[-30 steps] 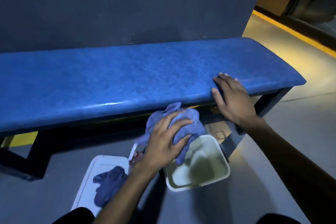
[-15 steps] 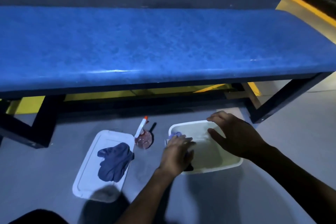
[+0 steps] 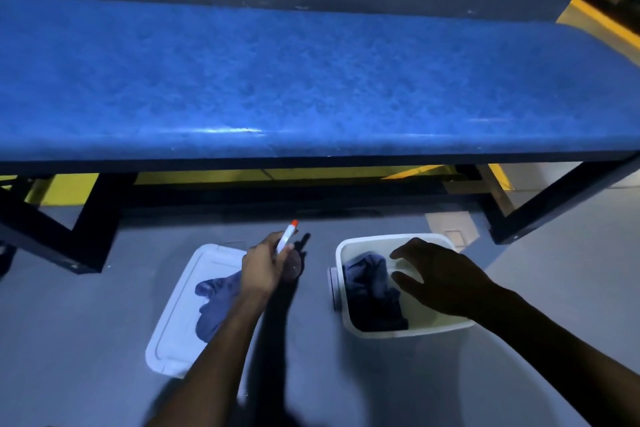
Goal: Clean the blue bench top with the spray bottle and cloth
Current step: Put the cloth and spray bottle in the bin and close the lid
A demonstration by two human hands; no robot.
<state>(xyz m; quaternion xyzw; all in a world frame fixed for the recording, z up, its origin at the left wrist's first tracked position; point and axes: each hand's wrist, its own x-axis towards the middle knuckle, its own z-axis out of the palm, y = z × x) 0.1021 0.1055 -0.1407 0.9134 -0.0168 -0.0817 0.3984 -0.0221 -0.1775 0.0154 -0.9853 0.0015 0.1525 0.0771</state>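
The blue bench top (image 3: 311,80) spans the upper half of the view, bare. On the floor below it, my left hand (image 3: 265,267) is closed around the spray bottle (image 3: 287,239), whose white head with an orange tip points up and away. A blue cloth (image 3: 370,291) lies crumpled inside the white tub (image 3: 398,333). My right hand (image 3: 440,274) hovers over the tub with fingers spread, holding nothing. A second blue cloth (image 3: 214,305) lies on the white lid (image 3: 173,340) at the left.
Dark bench legs stand at the left (image 3: 62,239) and right (image 3: 554,201). A dark wall runs behind the bench. The floor is grey, with yellow markings (image 3: 277,173) under the bench and at the far right.
My left hand dropped the cloth into the tub and moved left onto the spray bottle. My right hand left the bench edge and came down over the tub. The view tilted down.
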